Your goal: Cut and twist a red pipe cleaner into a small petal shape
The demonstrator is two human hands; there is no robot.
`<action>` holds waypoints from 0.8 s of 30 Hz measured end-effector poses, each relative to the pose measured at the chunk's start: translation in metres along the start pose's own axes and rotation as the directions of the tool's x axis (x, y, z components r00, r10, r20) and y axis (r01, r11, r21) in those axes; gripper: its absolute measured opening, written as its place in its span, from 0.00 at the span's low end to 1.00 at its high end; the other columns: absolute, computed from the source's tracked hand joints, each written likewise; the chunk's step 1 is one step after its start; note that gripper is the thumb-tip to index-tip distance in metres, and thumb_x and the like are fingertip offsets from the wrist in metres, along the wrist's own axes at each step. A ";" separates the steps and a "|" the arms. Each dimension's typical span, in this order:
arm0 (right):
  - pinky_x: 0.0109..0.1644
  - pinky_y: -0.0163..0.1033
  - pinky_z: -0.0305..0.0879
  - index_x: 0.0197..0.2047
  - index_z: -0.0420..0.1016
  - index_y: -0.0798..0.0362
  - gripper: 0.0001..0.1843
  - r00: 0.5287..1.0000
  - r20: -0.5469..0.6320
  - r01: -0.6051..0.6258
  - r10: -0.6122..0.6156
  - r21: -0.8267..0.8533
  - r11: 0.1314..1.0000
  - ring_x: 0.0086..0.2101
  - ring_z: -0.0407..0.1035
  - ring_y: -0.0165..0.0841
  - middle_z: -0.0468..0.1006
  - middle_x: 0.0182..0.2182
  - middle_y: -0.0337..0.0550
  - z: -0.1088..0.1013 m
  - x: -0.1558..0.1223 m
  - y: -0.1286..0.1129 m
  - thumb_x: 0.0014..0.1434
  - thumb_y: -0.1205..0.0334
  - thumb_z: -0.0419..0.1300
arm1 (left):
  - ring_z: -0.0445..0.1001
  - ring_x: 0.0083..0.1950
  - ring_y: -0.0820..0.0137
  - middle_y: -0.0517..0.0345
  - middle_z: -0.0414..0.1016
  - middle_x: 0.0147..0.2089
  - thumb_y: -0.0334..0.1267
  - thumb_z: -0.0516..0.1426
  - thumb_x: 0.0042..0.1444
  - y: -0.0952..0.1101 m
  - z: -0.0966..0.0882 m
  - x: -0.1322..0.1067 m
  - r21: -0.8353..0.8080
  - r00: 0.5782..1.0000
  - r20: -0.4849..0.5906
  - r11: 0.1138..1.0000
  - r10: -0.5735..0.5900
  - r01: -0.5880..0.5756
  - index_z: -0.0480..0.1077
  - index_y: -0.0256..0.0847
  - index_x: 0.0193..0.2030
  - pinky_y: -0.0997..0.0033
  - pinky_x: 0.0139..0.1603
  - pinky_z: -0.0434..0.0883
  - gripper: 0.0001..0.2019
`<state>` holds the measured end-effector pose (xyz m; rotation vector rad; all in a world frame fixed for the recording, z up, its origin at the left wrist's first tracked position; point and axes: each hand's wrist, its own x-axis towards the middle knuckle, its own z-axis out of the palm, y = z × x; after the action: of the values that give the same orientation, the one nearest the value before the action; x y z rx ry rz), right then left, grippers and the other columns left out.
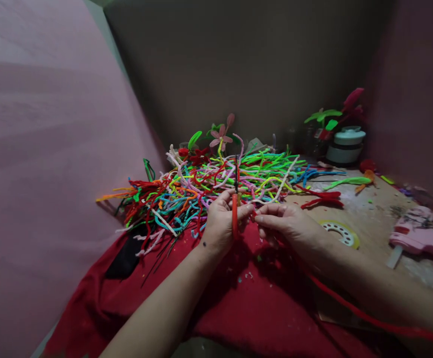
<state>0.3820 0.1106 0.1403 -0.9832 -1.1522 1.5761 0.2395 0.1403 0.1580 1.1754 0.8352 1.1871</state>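
My left hand point(221, 221) is closed around red-handled cutters point(235, 209), whose dark tip points up towards the pile. Right beside it, my right hand point(283, 223) pinches one end of a long red pipe cleaner point(351, 308), which trails back over my right forearm to the lower right. Fingertips of both hands almost meet above a red cloth point(239, 298). Just beyond the hands lies a big heap of pipe cleaners point(216, 184) in many colours.
A pink glue gun point(420, 236) lies at the right. A tape roll point(341, 232) sits near my right wrist. Finished pipe-cleaner flowers point(222, 134) and a lidded white pot point(347, 146) stand at the back. Pink walls close in left and right.
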 end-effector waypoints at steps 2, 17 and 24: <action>0.17 0.28 0.52 0.27 0.68 0.56 0.12 1.000 -0.018 -0.011 0.011 0.000 1.000 0.14 0.57 0.21 0.70 0.17 0.35 0.001 0.000 0.000 0.48 0.56 0.63 | 0.61 0.16 0.82 0.70 0.64 0.20 0.33 0.66 0.37 0.001 0.002 -0.001 0.001 1.000 -0.020 1.000 -0.019 0.019 0.64 0.37 0.41 0.82 0.17 0.59 0.23; 0.14 0.29 0.43 0.25 0.70 0.57 0.08 0.986 0.109 -0.133 0.130 0.023 0.991 0.12 0.52 0.19 0.69 0.17 0.35 0.003 -0.007 -0.004 0.47 0.60 0.62 | 0.58 0.15 0.84 0.71 0.62 0.19 0.38 0.68 0.34 -0.001 0.000 -0.002 -0.032 0.995 0.018 0.995 -0.097 0.097 0.65 0.38 0.39 0.83 0.16 0.56 0.24; 0.14 0.28 0.46 0.25 0.68 0.56 0.12 0.985 0.109 -0.133 0.131 0.016 0.991 0.12 0.55 0.19 0.68 0.16 0.34 0.001 -0.006 0.001 0.50 0.55 0.62 | 0.58 0.15 0.83 0.71 0.63 0.19 0.38 0.67 0.35 0.000 -0.002 -0.002 -0.007 0.994 -0.003 0.994 -0.106 0.106 0.64 0.40 0.39 0.82 0.16 0.56 0.24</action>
<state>0.3828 0.1043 0.1403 -0.9863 -1.1596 1.7633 0.2367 0.1391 0.1576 1.1097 0.8848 1.1045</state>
